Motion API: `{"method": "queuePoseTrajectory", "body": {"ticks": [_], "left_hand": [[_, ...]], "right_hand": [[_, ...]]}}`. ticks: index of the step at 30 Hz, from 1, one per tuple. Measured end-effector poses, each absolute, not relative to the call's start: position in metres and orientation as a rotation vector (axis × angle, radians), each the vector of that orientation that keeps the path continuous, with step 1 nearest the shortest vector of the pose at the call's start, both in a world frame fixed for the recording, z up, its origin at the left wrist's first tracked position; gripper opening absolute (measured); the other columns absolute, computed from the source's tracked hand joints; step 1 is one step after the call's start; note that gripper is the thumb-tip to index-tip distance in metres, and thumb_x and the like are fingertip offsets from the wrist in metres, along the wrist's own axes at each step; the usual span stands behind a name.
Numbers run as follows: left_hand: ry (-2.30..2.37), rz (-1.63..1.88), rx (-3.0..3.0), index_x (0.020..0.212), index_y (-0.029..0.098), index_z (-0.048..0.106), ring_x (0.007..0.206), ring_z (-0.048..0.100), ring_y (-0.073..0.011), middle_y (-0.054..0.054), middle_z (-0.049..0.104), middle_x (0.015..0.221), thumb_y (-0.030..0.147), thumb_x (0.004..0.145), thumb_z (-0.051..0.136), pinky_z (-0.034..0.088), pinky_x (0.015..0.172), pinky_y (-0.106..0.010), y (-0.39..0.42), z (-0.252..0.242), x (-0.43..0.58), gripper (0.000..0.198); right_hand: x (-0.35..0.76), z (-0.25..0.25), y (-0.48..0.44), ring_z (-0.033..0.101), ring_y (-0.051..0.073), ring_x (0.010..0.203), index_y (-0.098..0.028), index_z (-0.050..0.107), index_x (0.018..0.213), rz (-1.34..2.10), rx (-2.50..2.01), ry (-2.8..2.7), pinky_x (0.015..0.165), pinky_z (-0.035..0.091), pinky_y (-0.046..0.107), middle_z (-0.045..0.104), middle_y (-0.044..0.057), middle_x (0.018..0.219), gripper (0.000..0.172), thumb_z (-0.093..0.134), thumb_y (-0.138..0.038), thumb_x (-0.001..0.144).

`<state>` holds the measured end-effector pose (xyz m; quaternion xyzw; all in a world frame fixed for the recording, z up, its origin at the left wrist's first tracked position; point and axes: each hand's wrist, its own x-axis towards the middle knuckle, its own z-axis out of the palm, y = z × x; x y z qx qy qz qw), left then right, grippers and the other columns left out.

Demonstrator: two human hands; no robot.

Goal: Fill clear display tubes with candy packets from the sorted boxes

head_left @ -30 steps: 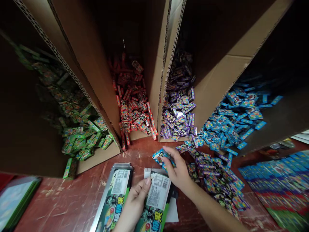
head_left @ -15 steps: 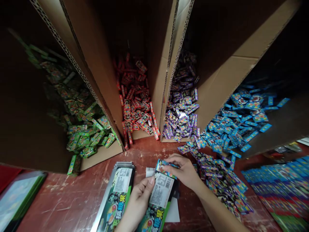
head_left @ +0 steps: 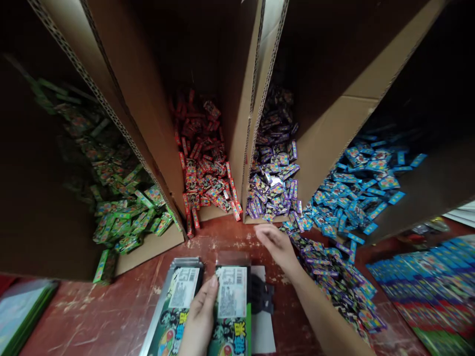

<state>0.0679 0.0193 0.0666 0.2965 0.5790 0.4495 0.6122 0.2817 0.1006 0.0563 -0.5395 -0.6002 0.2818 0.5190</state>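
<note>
My left hand (head_left: pixel 202 314) grips a flat black-and-green candy packet (head_left: pixel 232 296) by its left edge, thumb on the front beside a white barcode label. A similar packet (head_left: pixel 181 287) lies just left of it, partly hidden by that hand. My right hand (head_left: pixel 276 247) is raised above the red table, its fingers loosely bent and apart from the packet, with nothing visible in them. Purple candy boxes (head_left: pixel 274 193) lie in the carton behind it, and more purple boxes (head_left: pixel 330 272) are heaped on the table beside my right forearm.
Open cartons hold green boxes (head_left: pixel 129 217), red boxes (head_left: pixel 208 173) and blue boxes (head_left: pixel 356 188). Overlapping colourful packets (head_left: pixel 434 287) lie at the right. A stack of green-edged packets (head_left: pixel 25 306) sits at the left. White paper (head_left: pixel 263 336) and a black piece (head_left: pixel 263 294) lie beside the held packet.
My right hand has let go of the blue candy box at the packet's top and moved up and away. The held packet has shifted left and turned straighter. The view has shifted slightly.
</note>
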Motion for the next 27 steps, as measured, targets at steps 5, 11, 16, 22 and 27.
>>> {"method": "queuePoseTrajectory", "body": {"ticks": [5, 11, 16, 22, 27], "left_hand": [[1.63, 0.976, 0.764, 0.1, 0.016, 0.066, 0.119, 0.05, -0.027, -0.01, 0.065, 0.115, 0.043, 0.083, 0.05, 0.031, 0.106, -0.041, 0.021, 0.052, 0.054, 0.036], [1.603, 0.921, 0.879, 0.1, 0.018, 0.066, 0.118, 0.051, -0.026, -0.007, 0.065, 0.117, 0.046, 0.081, 0.051, 0.035, 0.103, -0.035, 0.021, 0.059, 0.047, 0.037], [1.308, 0.98, 0.985, 0.096, 0.016, 0.066, 0.101, 0.06, -0.0274, -0.007, 0.071, 0.1, 0.057, 0.076, 0.053, 0.047, 0.086, -0.032, 0.022, 0.063, 0.057, 0.048], [1.203, 0.936, 1.095, 0.102, 0.016, 0.063, 0.097, 0.06, -0.0249, -0.007, 0.069, 0.103, 0.05, 0.084, 0.047, 0.046, 0.081, -0.029, 0.02, 0.06, 0.068, 0.042], [1.212, 0.952, 1.16, 0.1, 0.017, 0.063, 0.093, 0.06, -0.023, -0.005, 0.069, 0.099, 0.045, 0.086, 0.047, 0.045, 0.08, -0.027, 0.016, 0.063, 0.069, 0.035]], "right_hand": [[0.325, 0.029, 0.167, 0.05, 0.03, 0.1, -0.016, 0.06, 0.089, 0.346, -1.458, -1.128, 0.088, 0.04, 0.05, 0.057, 0.013, 0.101, 0.039, 0.07, -0.044, 0.063], [0.317, 0.037, 0.154, 0.06, 0.021, 0.076, -0.018, 0.055, 0.093, 0.516, -1.342, -1.157, 0.072, 0.05, 0.037, 0.062, 0.006, 0.08, 0.036, 0.058, -0.048, 0.073], [0.294, 0.065, 0.108, 0.061, 0.015, 0.074, -0.021, 0.056, 0.102, 0.984, -1.11, -1.341, 0.07, 0.05, 0.029, 0.064, 0.003, 0.083, 0.026, 0.059, -0.035, 0.08], [0.264, 0.083, 0.099, 0.062, 0.015, 0.077, -0.02, 0.061, 0.086, 1.019, -1.043, -1.328, 0.071, 0.05, 0.028, 0.066, 0.003, 0.085, 0.013, 0.061, -0.031, 0.079], [0.247, 0.097, 0.103, 0.06, 0.014, 0.075, -0.019, 0.061, 0.087, 1.102, -0.983, -1.656, 0.069, 0.047, 0.026, 0.064, 0.002, 0.081, 0.012, 0.054, -0.028, 0.084]]}}
